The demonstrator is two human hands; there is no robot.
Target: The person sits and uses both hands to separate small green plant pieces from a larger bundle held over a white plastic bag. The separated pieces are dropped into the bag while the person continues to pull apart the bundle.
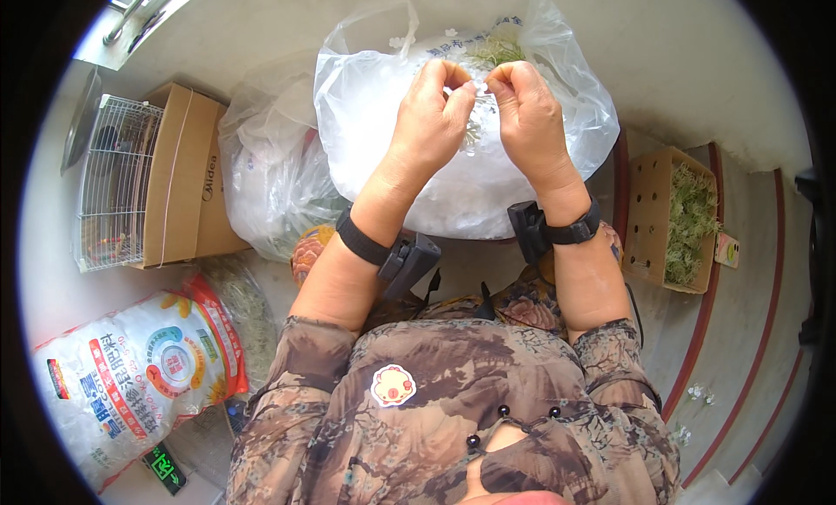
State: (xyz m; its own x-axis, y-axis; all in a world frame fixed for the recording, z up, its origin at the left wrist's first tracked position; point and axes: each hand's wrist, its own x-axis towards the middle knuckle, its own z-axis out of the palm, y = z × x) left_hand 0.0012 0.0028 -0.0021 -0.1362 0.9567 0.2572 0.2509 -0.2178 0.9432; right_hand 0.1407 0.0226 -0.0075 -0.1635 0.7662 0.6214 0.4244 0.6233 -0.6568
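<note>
My left hand (434, 113) and my right hand (530, 113) are close together above a large clear plastic bag (457, 198) filled with white pieces. Thumb and forefinger of each hand pinch small white artificial flower pieces (480, 87), which meet between the fingertips. Pale green stems (471, 136) with white petals show just below my left fingers. Behind my right fingers lies a bunch of green artificial sprigs (499, 51) on top of the bag. Exactly how the pieces join is too small to tell. Both wrists wear black straps with dark devices.
Left of the bag stand another plastic bag (274, 185), a cardboard box (186, 178) and a wire cage (117, 185). A printed woven sack (144, 374) lies lower left. At right, a cardboard box of green sprigs (692, 224) rests on red-edged steps (705, 309), with white flowers (700, 394) lower down.
</note>
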